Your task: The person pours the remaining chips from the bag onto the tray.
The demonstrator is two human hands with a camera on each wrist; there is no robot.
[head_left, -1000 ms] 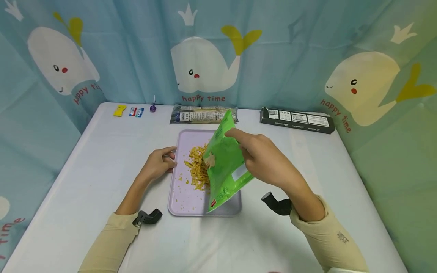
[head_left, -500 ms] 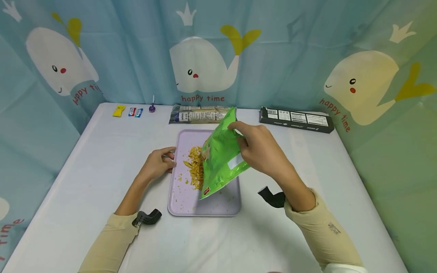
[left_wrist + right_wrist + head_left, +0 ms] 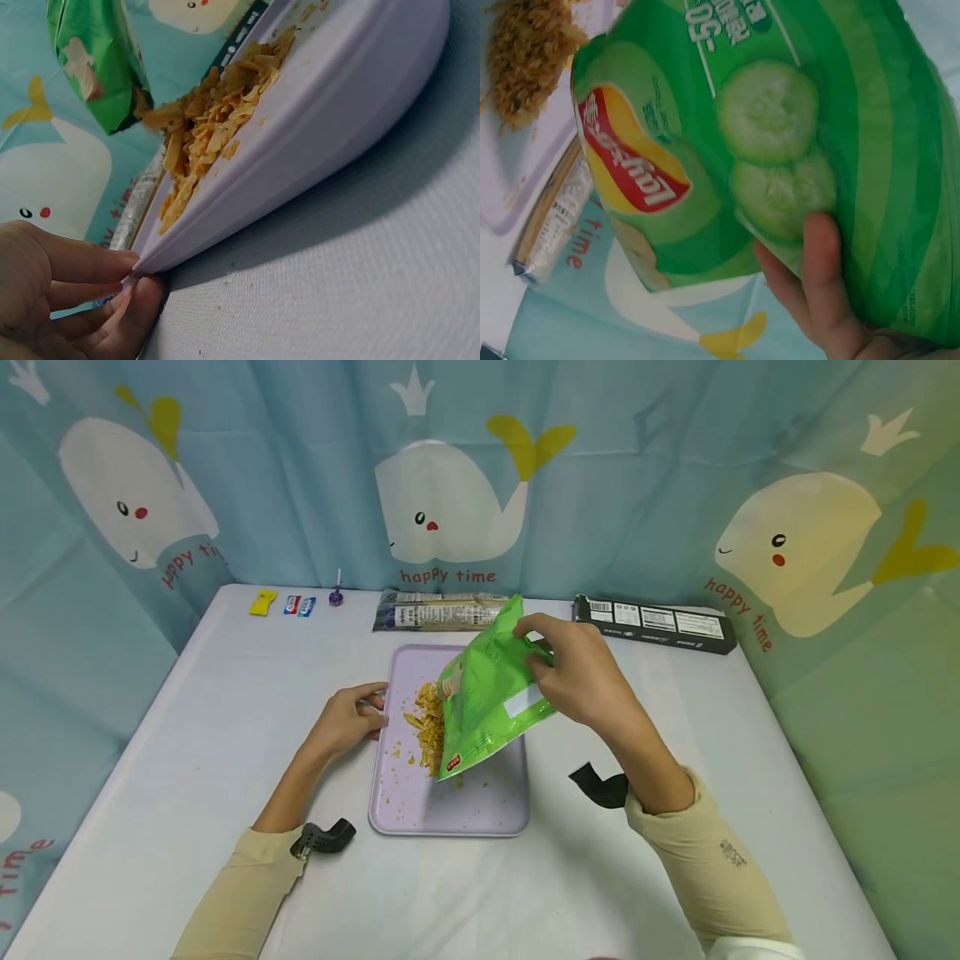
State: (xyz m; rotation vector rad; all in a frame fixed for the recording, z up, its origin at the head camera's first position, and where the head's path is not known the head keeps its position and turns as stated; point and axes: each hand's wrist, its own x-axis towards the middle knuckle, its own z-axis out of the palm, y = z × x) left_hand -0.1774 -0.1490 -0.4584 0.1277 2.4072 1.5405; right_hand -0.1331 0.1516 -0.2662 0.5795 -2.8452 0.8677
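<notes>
My right hand [image 3: 581, 672] grips a green Lay's chip bag [image 3: 487, 685] by its side, tilted over a light purple tray [image 3: 450, 814]. The bag's mouth points left and down, and in the left wrist view chips show at its opening. Crumbled yellow chips [image 3: 221, 112] lie heaped on the tray, with small crumbs scattered around; the bag hides part of the heap in the head view. My left hand [image 3: 348, 722] pinches the tray's left rim between thumb and fingers. The right wrist view shows the bag's printed front with cucumber slices, my fingers [image 3: 823, 262] laid against it.
Behind the tray lies a long clear-wrapped packet [image 3: 427, 612]. A black box [image 3: 652, 624] rests at the back right. At the back left are a yellow wrapped candy [image 3: 262, 602], small red and blue packets [image 3: 300, 605] and a purple lollipop [image 3: 336, 597]. A whale-print curtain hangs behind.
My right hand has risen away from me with the bag, and the bag's lower corner has moved up and left, uncovering more of the tray's near part. My left hand has stayed put.
</notes>
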